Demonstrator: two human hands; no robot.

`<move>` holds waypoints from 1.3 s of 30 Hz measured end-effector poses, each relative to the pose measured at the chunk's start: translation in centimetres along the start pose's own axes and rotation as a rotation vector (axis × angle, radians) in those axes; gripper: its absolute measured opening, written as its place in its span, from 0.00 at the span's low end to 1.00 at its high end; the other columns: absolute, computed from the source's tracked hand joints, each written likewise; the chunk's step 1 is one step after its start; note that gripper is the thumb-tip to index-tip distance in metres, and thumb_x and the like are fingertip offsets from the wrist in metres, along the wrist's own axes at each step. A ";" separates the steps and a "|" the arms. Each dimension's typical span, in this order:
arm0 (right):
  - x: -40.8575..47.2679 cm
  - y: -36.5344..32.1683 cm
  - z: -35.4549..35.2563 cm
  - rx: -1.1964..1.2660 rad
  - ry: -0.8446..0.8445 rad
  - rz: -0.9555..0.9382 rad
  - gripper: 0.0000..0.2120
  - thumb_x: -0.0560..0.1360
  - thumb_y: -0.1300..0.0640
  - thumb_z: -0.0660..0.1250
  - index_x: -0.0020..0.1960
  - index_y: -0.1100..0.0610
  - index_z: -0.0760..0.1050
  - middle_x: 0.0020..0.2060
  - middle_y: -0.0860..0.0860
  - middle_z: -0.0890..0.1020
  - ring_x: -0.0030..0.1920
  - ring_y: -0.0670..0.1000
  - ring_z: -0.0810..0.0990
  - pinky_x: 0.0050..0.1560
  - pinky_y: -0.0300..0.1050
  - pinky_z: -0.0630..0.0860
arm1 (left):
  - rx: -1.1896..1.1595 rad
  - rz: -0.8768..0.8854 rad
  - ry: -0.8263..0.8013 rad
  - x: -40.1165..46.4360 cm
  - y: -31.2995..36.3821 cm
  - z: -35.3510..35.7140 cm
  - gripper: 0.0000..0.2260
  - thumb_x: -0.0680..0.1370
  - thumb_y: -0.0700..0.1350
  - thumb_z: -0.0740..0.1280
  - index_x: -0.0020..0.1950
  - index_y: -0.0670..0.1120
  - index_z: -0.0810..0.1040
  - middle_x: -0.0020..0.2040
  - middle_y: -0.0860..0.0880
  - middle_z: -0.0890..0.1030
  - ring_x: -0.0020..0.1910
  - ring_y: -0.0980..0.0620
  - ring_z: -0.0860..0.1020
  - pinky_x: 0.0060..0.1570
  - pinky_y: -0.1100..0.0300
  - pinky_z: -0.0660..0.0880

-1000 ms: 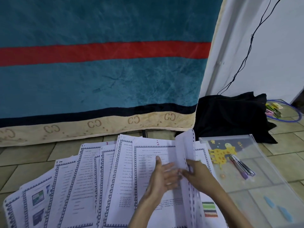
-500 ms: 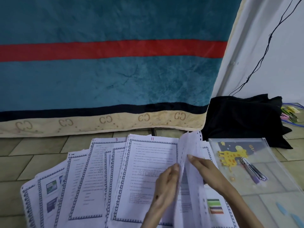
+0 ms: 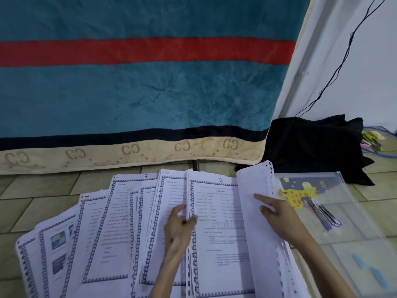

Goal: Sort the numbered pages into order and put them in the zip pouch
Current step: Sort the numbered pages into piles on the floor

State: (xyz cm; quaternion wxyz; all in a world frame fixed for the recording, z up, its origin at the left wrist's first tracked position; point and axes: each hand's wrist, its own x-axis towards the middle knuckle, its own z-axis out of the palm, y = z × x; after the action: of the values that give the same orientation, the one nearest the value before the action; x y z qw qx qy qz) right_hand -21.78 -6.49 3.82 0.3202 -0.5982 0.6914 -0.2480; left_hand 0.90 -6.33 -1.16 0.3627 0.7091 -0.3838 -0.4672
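Observation:
Several printed pages with blue borders and red handwritten numbers lie fanned out on the tiled floor. A page marked 3 (image 3: 120,211) lies left of centre and a page marked 2 (image 3: 219,229) is exposed in the middle. My left hand (image 3: 179,226) pinches the left edge of the sheets on the page-2 stack. My right hand (image 3: 279,218) holds a group of punched pages (image 3: 255,190) lifted upright to the right. The clear zip pouch (image 3: 354,216), with a yellow giraffe print and pens inside, lies flat on the floor at the right.
A teal blanket (image 3: 139,87) with a red stripe and beige border hangs behind the pages. A black bag (image 3: 311,145) sits at the back right by a white wall, with coloured clips (image 3: 371,140) and a blue cord beyond it.
More pages have been flipped rightward under my right hand, exposing the page marked 2 where 11 showed before. My left hand shifted to grip the stack's left edge. The camera moved slightly.

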 end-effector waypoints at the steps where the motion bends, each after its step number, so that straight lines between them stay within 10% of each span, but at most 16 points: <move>1: -0.1 0.0 -0.3 -0.003 0.005 -0.002 0.19 0.78 0.67 0.58 0.67 0.58 0.71 0.45 0.49 0.78 0.16 0.42 0.67 0.20 0.30 0.62 | -0.005 -0.005 0.006 0.2 0.0 -0.2 0.20 0.73 0.43 0.72 0.63 0.45 0.72 0.45 0.49 0.80 0.39 0.56 0.78 0.43 0.63 0.73; 8: -0.5 -0.1 -1.0 -0.108 -0.014 0.025 0.20 0.77 0.67 0.57 0.67 0.55 0.72 0.14 0.41 0.69 0.16 0.44 0.66 0.21 0.32 0.62 | 0.346 0.094 0.262 0.8 0.2 -2.1 0.34 0.68 0.50 0.75 0.69 0.42 0.67 0.66 0.38 0.70 0.64 0.40 0.69 0.61 0.49 0.68; 15: -0.1 0.0 0.0 -0.062 -0.054 0.023 0.20 0.78 0.66 0.56 0.68 0.55 0.71 0.19 0.39 0.72 0.17 0.42 0.67 0.21 0.31 0.64 | 0.322 0.064 0.087 -0.3 0.0 -0.5 0.22 0.76 0.45 0.68 0.67 0.39 0.68 0.59 0.40 0.78 0.53 0.46 0.78 0.49 0.59 0.74; 18: 0.0 -0.2 0.5 -0.012 -0.059 0.015 0.19 0.79 0.65 0.56 0.68 0.56 0.71 0.33 0.42 0.77 0.20 0.35 0.70 0.25 0.28 0.66 | 0.251 0.127 0.099 0.0 0.1 -0.2 0.05 0.77 0.43 0.66 0.42 0.47 0.75 0.37 0.50 0.78 0.36 0.53 0.72 0.32 0.70 0.67; 22: 0.2 0.1 1.2 0.078 -0.082 0.057 0.17 0.80 0.64 0.55 0.67 0.56 0.72 0.16 0.42 0.67 0.16 0.41 0.65 0.20 0.28 0.60 | 0.012 0.030 0.023 0.2 0.6 0.0 0.07 0.73 0.46 0.72 0.44 0.47 0.75 0.39 0.52 0.79 0.37 0.57 0.75 0.35 0.71 0.68; 26: 0.1 -1.2 2.6 0.143 -0.153 0.034 0.16 0.80 0.55 0.57 0.66 0.56 0.73 0.45 0.48 0.84 0.43 0.37 0.78 0.38 0.25 0.68 | -0.302 -0.193 -0.178 0.6 1.1 -0.6 0.18 0.69 0.53 0.74 0.53 0.45 0.78 0.53 0.52 0.80 0.58 0.50 0.77 0.56 0.58 0.71; 29: -0.2 -3.2 4.2 0.118 -0.217 0.073 0.25 0.77 0.40 0.56 0.63 0.56 0.76 0.63 0.51 0.77 0.64 0.48 0.74 0.58 0.36 0.67 | -0.391 -0.317 -0.331 1.3 0.1 -0.8 0.41 0.55 0.69 0.74 0.59 0.46 0.79 0.61 0.48 0.79 0.66 0.45 0.72 0.68 0.45 0.65; 31: -0.4 -4.5 5.2 0.104 -0.261 0.112 0.30 0.72 0.31 0.54 0.44 0.54 0.82 0.46 0.54 0.84 0.50 0.52 0.81 0.51 0.44 0.71 | -0.408 -0.331 -0.347 2.4 -1.3 -0.6 0.39 0.54 0.69 0.75 0.59 0.48 0.80 0.62 0.45 0.79 0.65 0.44 0.73 0.67 0.43 0.66; 33: -0.6 -5.7 6.3 0.058 -0.259 0.158 0.31 0.66 0.25 0.53 0.25 0.52 0.63 0.27 0.50 0.72 0.32 0.51 0.74 0.37 0.44 0.67 | -0.446 -0.351 -0.394 1.5 -0.4 -0.7 0.27 0.68 0.62 0.70 0.60 0.47 0.78 0.59 0.42 0.80 0.61 0.44 0.77 0.64 0.45 0.71; 36: -0.2 -5.5 8.2 -0.036 -0.240 0.169 0.31 0.62 0.23 0.59 0.27 0.51 0.62 0.31 0.50 0.70 0.31 0.50 0.72 0.34 0.43 0.65 | -0.530 -0.360 -0.510 1.3 -0.5 -0.5 0.18 0.78 0.56 0.60 0.59 0.44 0.77 0.54 0.41 0.83 0.54 0.45 0.81 0.52 0.51 0.78; 39: 0.4 -4.3 7.6 -0.088 -0.221 0.145 0.19 0.73 0.47 0.64 0.30 0.55 0.63 0.29 0.49 0.70 0.28 0.46 0.69 0.26 0.36 0.64 | -0.613 -0.367 -0.544 1.5 -0.5 -1.1 0.17 0.80 0.51 0.57 0.59 0.42 0.77 0.54 0.41 0.82 0.51 0.45 0.82 0.45 0.54 0.80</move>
State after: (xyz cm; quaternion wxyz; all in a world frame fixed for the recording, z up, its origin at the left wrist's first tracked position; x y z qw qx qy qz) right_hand -13.33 -7.33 1.82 0.3849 -0.5839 0.7035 -0.1263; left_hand 2.49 -7.23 -1.86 0.3530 0.4768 -0.1768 -0.7854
